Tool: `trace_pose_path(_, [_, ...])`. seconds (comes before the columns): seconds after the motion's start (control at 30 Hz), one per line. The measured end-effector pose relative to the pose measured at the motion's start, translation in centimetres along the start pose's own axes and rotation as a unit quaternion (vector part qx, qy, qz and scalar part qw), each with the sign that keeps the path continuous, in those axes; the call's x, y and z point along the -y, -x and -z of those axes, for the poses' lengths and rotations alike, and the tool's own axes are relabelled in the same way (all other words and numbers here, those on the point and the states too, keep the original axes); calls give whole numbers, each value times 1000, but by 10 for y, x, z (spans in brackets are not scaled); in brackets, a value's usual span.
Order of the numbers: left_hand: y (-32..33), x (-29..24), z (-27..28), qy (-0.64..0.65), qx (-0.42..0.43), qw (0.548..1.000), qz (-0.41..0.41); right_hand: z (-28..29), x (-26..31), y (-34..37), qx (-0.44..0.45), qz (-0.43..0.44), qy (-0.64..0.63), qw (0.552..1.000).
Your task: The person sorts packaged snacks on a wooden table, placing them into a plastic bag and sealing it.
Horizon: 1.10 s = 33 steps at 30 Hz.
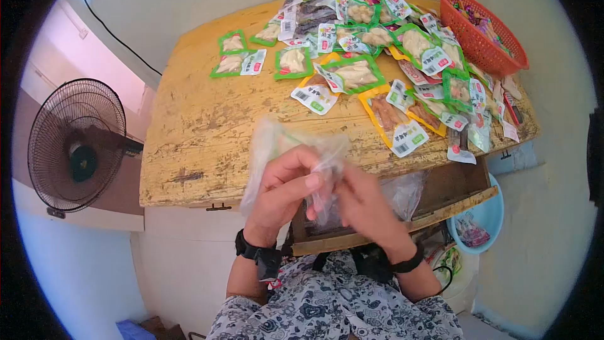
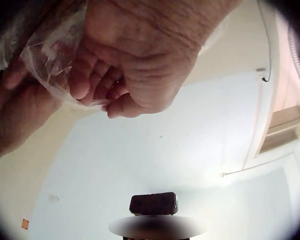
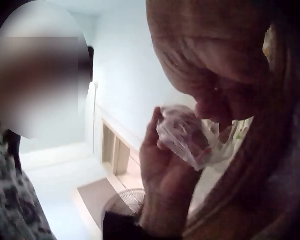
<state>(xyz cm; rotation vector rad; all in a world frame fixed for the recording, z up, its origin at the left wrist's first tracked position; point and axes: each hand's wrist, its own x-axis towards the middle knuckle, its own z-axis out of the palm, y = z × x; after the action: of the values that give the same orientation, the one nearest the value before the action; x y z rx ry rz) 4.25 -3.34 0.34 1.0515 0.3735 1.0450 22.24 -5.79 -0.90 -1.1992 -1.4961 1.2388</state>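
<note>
A thin clear plastic bag [image 1: 265,146] is held in front of the body, over the near edge of the table. My left hand [image 1: 283,182] grips its gathered part, with the thumb lying across the plastic. Close against it, my right hand [image 1: 371,206] pinches the bag's crumpled mouth. In the left wrist view, a fold of the film [image 2: 52,60] stretches between the two hands. The right wrist view shows the bunched plastic [image 3: 182,132] in the left hand, under the right hand's fingers. Green print shows faintly through the bag in the head view.
Several sealed food packets [image 1: 355,74] lie across the back and right of the worn wooden table [image 1: 195,119]. A red plastic basket [image 1: 487,53] stands at the back right. Below, a drawer [image 1: 453,204] is pulled out near a blue basin [image 1: 494,214]. A fan [image 1: 78,145] stands left.
</note>
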Motion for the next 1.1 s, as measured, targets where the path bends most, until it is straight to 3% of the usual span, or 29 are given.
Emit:
trace_pose_path(0.1, [4,-4,0,-28,8,1000,1,-7,2,-3,-22,100,156,982])
trace_pose_path(0.2, [10,-8,2,-1,42,999,-27,3,-2,-17,-94,226,163,956])
trace_pose_path(0.3, [10,-12,7,57,55,995,-55,9,23,-9,-128,207,247,938])
trace_pose_path(0.5, [5,-10,16,120,31,987,-101,19,39,-2,-210,198,424,858])
trace_pose_path(0.57, [4,-9,15,139,30,983,-117,20,35,-8,-197,275,420,842])
trace_pose_path(0.63, [3,-8,14,153,24,980,-128,20,33,-13,-143,253,355,889])
trace_pose_path(0.7, [4,-16,16,88,-34,991,-92,15,34,-14,-41,117,218,968])
trace_pose_path(0.83, [3,-53,18,48,-194,978,-67,15,70,-35,-54,213,199,955])
trace_pose_path(0.93, [7,-84,29,74,-196,969,-131,12,106,-58,-46,265,187,945])
trace_pose_path(1.1, [12,-127,42,43,-127,970,-201,-2,134,-92,-18,308,139,941])
